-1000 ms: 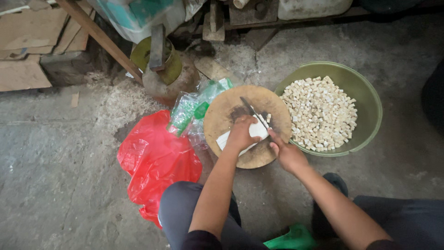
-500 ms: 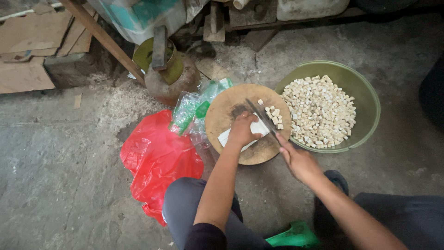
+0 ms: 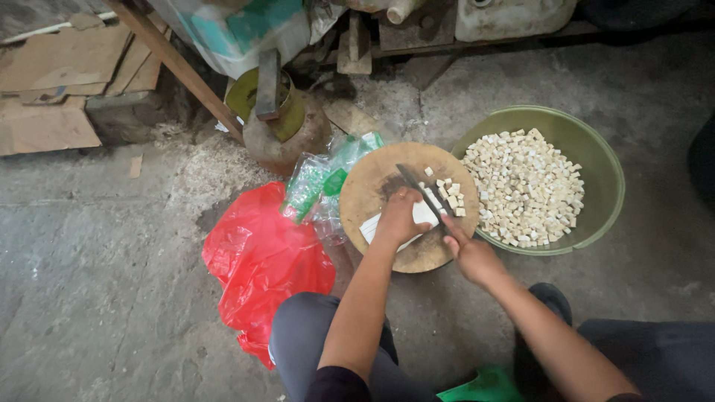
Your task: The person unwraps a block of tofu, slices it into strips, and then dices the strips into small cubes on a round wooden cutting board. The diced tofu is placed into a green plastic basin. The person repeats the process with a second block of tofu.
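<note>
On the round wooden chopping board, the left hand presses the pale white block while the right hand, grip closed around a dark-bladed knife, cuts beside small cubes.

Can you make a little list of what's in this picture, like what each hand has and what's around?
left hand: pressing down a white block
right hand: holding a knife
board: round wooden chopping board on the floor
on board: small white cubes
bowl: green bowl full of cubes, right of board
left of board: red plastic bag, clear bags
</note>
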